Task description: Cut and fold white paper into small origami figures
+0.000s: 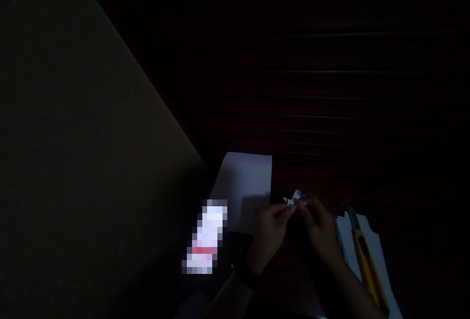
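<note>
A small piece of folded white paper [295, 195] with pointed corners is pinched between both hands, above a dark surface. My left hand [270, 228] grips its lower left side with thumb and fingers, and a dark band circles that wrist. On the other side my right hand [318, 226] is closed on the paper, its fingertips almost touching those of the left. The fingers cover the paper's lower part. Dim light hides the finer folds.
A white sheet [246, 182] lies left of my hands, with a bright, pixelated screen [205, 238] beside it. At right, a yellow utility knife [367, 265] with its blade out rests on white papers [380, 255]. A pale wall [91, 137] slants along the left.
</note>
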Demonstrator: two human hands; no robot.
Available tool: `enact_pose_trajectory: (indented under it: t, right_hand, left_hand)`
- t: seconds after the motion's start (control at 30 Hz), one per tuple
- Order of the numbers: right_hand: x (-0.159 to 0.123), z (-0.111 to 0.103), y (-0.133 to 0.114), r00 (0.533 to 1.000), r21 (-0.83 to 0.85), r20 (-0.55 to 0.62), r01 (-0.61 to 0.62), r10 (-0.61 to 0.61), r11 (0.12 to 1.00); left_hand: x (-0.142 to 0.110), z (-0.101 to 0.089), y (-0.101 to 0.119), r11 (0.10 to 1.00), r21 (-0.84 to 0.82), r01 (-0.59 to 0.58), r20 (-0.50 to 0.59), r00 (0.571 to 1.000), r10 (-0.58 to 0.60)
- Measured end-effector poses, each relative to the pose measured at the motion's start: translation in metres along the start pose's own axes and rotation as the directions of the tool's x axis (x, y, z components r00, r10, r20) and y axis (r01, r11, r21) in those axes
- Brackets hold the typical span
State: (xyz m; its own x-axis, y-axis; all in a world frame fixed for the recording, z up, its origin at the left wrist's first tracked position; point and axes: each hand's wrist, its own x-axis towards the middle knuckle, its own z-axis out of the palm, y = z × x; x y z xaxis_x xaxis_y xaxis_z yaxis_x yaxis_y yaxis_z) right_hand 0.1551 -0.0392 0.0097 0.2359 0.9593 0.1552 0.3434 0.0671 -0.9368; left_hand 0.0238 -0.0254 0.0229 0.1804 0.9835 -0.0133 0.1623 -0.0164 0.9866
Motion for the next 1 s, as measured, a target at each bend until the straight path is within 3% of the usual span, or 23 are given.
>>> enact_pose_trajectory:
  t: [0.2, 0.43, 0.73, 0.87, 1.0]
  right_hand:
    - [-0.001, 0.001, -0.002, 0.993, 0.073, -0.1, 0.066, -0.059, 0.995]
    - [-0.003, -0.006, -0.005, 0.995, 0.024, -0.066, 0.079, -0.078, 0.997]
    - [-0.003, 0.002, -0.008, 0.986, -0.061, -0.098, 0.128, -0.133, 0.99]
    - [-0.004, 0.005, -0.007, 0.974, -0.022, -0.213, 0.07, -0.073, 0.997]
    - [-0.004, 0.003, -0.001, 0.971, 0.036, -0.233, -0.037, 0.045, 0.999]
  left_hand:
    - [0.003, 0.001, -0.005, 0.996, -0.082, 0.026, -0.061, 0.998, -0.031]
    - [0.005, -0.004, -0.005, 0.935, -0.322, 0.146, 0.027, 0.989, -0.145]
    - [0.004, 0.003, -0.007, 0.94, -0.316, 0.126, -0.047, 0.988, -0.148]
    - [0.003, 0.003, -0.009, 0.936, -0.329, 0.124, -0.038, 0.989, -0.145]
    - [0.003, 0.001, -0.007, 0.905, -0.368, 0.211, 0.043, 0.977, -0.209]
